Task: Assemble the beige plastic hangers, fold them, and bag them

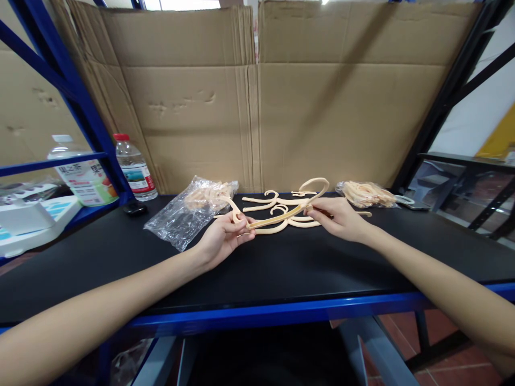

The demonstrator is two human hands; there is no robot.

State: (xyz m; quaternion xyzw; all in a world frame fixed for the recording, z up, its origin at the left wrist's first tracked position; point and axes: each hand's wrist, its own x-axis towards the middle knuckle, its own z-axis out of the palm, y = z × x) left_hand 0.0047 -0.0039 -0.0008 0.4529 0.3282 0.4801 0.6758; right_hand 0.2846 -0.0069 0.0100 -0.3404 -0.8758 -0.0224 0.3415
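While L hand [222, 239] & R hand [338, 218] both finger-pinch hanger [277, 219], adjusting's prob. underway; next move likely needs steady hold @ both ends.

Bare left hand [220, 240], bare right hand [338, 217], slim fingers [233, 227] on both; on to the forearms [108, 295], bare too, slender, widening away from the wrists; a sliver of black [510, 379] lower right, too small to identify.

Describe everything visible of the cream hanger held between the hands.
The cream hanger looks like plastic: a slim, slanted bar, apparently grooved lengthwise, with a curved loop rising at its right end. The left hand grips one end, the right hand the other, above the black tabletop. Whether its parts are joined is unclear.
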